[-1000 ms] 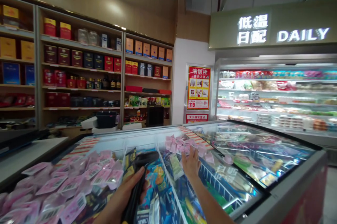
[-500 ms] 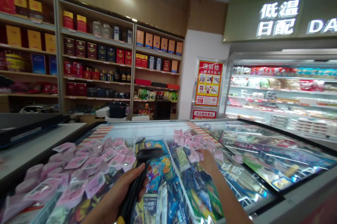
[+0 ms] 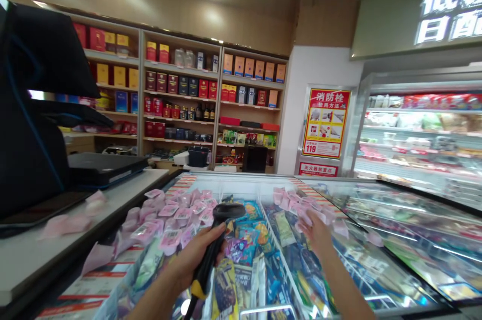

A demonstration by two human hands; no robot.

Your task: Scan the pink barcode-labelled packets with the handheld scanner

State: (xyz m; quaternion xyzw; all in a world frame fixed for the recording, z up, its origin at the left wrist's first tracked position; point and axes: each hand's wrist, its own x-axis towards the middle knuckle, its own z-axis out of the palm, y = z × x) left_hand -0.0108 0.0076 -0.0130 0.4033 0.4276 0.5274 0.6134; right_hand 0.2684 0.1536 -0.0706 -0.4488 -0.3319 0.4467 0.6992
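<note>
My left hand (image 3: 198, 255) is wrapped round the black handle of a barcode scanner (image 3: 211, 255) with a yellow accent. The scanner's head points forward, above the chest freezer. At the right-hand cluster of small pink plastic cups (image 3: 286, 199), my right hand (image 3: 316, 229) has its fingers closed round one pink cup (image 3: 306, 218), partly hidden by them. A larger heap of pink cups (image 3: 181, 212), several with white barcode labels, lies to the left of the scanner. Wrapped ice-cream packs (image 3: 241, 250) fill the freezer's wire-divided compartments below.
A white counter (image 3: 124, 199) at left bears a black monitor (image 3: 48, 49), a flat black device (image 3: 105, 167) and a few pink cups (image 3: 68, 224). Glass freezer lids (image 3: 406, 229) extend right. Shelves of boxed goods (image 3: 181, 84) and a lit refrigerated case (image 3: 417, 129) stand behind.
My view has turned left, so the scene shifts right and the monitor comes into sight. My left hand keeps the scanner. My right hand stays at the right-hand cups.
</note>
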